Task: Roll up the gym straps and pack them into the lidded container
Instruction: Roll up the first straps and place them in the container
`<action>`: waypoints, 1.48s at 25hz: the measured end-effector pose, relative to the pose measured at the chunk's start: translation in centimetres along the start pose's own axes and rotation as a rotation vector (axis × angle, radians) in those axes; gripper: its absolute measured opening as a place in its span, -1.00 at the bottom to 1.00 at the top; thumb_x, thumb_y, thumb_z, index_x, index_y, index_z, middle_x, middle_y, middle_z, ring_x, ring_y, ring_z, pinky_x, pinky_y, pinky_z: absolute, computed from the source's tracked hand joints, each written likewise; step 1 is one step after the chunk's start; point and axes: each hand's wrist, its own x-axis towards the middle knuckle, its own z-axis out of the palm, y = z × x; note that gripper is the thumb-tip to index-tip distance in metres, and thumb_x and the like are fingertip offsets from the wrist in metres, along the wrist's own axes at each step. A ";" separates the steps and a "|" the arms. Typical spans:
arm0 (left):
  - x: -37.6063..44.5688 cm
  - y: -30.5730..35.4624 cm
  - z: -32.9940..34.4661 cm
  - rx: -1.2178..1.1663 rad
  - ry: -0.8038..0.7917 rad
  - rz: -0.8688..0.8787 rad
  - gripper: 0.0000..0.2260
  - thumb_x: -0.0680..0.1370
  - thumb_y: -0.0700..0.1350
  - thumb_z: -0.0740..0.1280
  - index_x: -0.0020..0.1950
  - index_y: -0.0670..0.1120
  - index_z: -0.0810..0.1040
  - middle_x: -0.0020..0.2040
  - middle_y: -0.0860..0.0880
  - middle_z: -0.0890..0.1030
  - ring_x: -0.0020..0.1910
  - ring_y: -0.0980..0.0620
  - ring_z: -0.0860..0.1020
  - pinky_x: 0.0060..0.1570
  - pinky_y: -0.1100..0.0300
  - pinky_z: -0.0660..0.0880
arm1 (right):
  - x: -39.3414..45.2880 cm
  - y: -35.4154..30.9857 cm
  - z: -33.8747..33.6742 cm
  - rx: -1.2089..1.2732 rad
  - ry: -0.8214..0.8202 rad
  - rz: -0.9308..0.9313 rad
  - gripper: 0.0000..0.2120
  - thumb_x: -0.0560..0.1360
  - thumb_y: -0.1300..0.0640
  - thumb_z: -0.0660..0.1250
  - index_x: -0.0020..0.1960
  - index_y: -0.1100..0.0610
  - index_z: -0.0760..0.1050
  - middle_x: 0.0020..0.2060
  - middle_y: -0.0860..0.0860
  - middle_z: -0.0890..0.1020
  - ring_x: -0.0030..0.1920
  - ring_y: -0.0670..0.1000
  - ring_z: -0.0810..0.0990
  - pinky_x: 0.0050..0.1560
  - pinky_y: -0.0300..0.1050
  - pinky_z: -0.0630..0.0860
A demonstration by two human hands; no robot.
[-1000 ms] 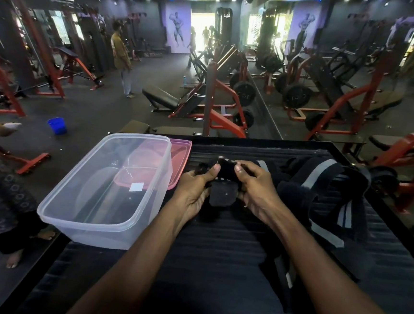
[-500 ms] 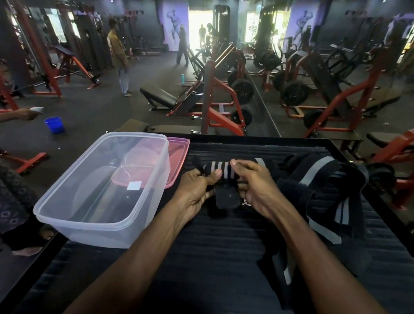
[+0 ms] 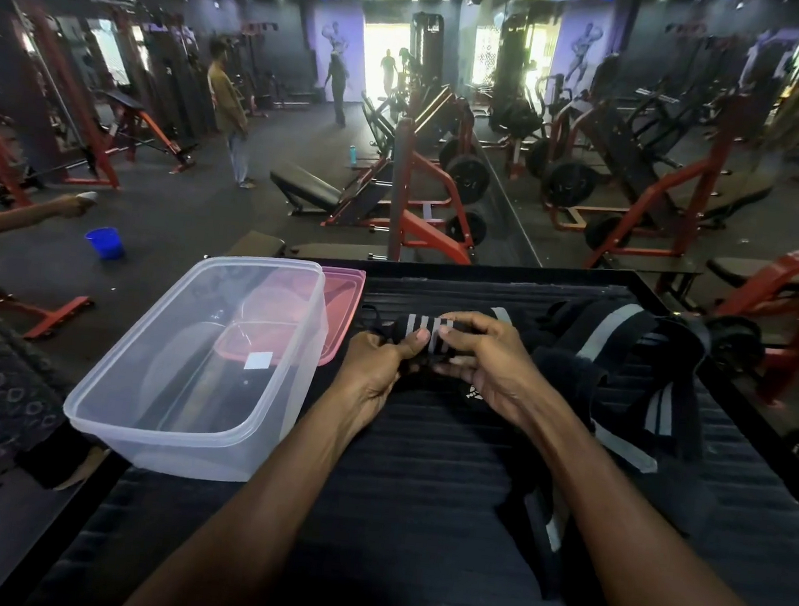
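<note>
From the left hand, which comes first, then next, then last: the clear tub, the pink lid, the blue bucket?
From the left hand:
1. Clear tub, just to its left on the mat.
2. Pink lid, behind the tub, at the mat's far edge.
3. Blue bucket, far left, down on the gym floor.

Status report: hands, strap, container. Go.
Left hand and right hand both grip the striped strap, partly rolled. Clear container open, pink lid behind it. More straps piled right. Nothing blocking.

Black strap (image 3: 426, 331) with grey-white stripes — same on the loose straps (image 3: 624, 366). Clear container (image 3: 198, 367), pink lid (image 3: 341, 307). Black ribbed mat (image 3: 419, 498) — blue bucket (image 3: 105, 242).
</note>
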 end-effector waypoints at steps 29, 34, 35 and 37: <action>0.0 1.2 -0.8 0.160 -0.002 -0.042 -0.84 0.54 -0.28 0.43 0.11 -0.18 0.59 0.01 -0.14 0.66 -0.15 0.01 0.66 -0.14 0.17 0.65 | 0.1 2.0 0.5 -0.183 0.024 -0.096 -0.83 0.52 0.42 0.38 0.07 0.27 0.64 -0.06 0.19 0.70 -0.12 0.05 0.70 -0.09 -0.07 0.69; -0.5 1.4 -1.5 0.550 -0.054 0.156 -0.75 0.54 -0.38 0.38 0.12 -0.08 0.58 0.16 -0.10 0.60 -0.04 0.06 0.65 -0.17 0.13 0.68 | 0.6 2.6 0.3 -0.581 -0.006 -0.102 -0.87 0.49 0.27 0.47 0.03 0.16 0.63 -0.12 0.16 0.72 -0.14 0.09 0.71 -0.03 0.12 0.69; -0.6 1.6 -1.3 0.585 -0.051 0.199 -0.74 0.54 -0.37 0.38 0.13 -0.08 0.58 0.16 -0.09 0.61 -0.03 0.09 0.63 -0.18 0.16 0.67 | 0.7 2.6 0.3 -0.625 0.013 -0.129 -0.89 0.48 0.24 0.48 0.00 0.15 0.64 -0.16 0.13 0.73 -0.17 0.07 0.71 -0.04 0.13 0.69; -0.6 2.0 -1.2 0.610 0.023 0.280 -0.76 0.53 -0.28 0.43 0.14 -0.03 0.58 0.13 -0.02 0.62 0.01 0.14 0.61 -0.08 0.22 0.63 | 0.7 2.3 0.6 -0.620 0.072 -0.179 -0.88 0.46 0.19 0.51 -0.01 0.07 0.66 -0.18 0.03 0.74 -0.15 0.01 0.71 -0.02 0.06 0.68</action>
